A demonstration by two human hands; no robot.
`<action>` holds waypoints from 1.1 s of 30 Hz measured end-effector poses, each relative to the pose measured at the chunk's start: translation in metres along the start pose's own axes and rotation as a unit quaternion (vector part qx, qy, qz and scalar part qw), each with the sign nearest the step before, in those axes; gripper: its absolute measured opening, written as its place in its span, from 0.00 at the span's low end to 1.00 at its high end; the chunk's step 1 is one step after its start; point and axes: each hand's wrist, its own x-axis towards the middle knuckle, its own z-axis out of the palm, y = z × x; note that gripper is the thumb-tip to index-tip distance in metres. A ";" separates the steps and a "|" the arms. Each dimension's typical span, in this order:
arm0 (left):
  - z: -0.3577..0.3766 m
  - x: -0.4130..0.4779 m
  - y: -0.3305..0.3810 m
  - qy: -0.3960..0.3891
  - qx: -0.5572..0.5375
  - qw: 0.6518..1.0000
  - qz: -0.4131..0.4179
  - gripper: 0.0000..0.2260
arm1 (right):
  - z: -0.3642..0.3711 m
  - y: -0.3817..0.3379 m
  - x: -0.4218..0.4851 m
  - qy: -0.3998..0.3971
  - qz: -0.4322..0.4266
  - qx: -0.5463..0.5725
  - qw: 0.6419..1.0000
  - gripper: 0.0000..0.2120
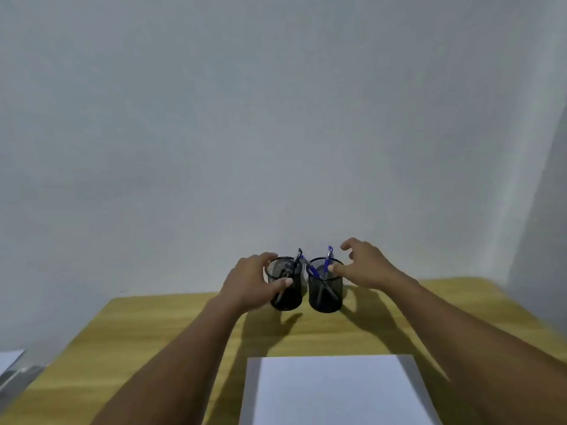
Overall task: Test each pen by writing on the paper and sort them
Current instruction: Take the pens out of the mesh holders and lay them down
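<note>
- A bare pale wall rises behind a light wooden table, whose far edge meets the wall.
- Two black mesh pen cups stand just beside each other near that far edge. They look to be touching or nearly so.
- The left cup holds dark pens, and one dark pen pokes above the rim. The right cup holds blue pens, with one blue pen standing tallest.
- The left hand grips the left cup, thumb across the near wall and fingers curled round the far side.
- The right hand has its fingers spread apart and loosely bent. Its thumb is at the right cup's rim and it clasps nothing yet.
- The white paper lies at the near edge, well apart from the cups and blank where visible.
- The step looks like the opening one: steadying the cups or drawing out a first pen.
- To do it well, keep the left cup held steady and pinch one pen high on its barrel. Lift it straight up so the crossed pens do not tip the light cup.
- Bare tabletop lies between cups and paper, so there is room to bring a pen down. The wall close behind leaves little room beyond the cups.
- Pale objects at the lower left are too blurred to name.
</note>
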 end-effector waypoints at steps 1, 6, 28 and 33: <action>0.007 0.010 -0.003 0.009 0.014 1.000 0.010 0.33 | 0.006 0.003 0.011 0.005 0.005 0.006 1.000 0.36; 0.036 0.045 -0.008 -0.008 0.092 0.995 0.038 0.27 | 0.032 0.013 0.050 0.003 0.010 0.001 1.000 0.35; 0.067 0.084 -0.010 -0.011 -0.006 0.999 -0.031 0.13 | 0.047 0.006 0.085 -0.041 -0.066 0.034 0.996 0.19; 0.071 0.082 0.001 0.000 -0.012 0.999 -0.052 0.14 | 0.049 0.009 0.086 -0.032 -0.078 0.035 0.996 0.12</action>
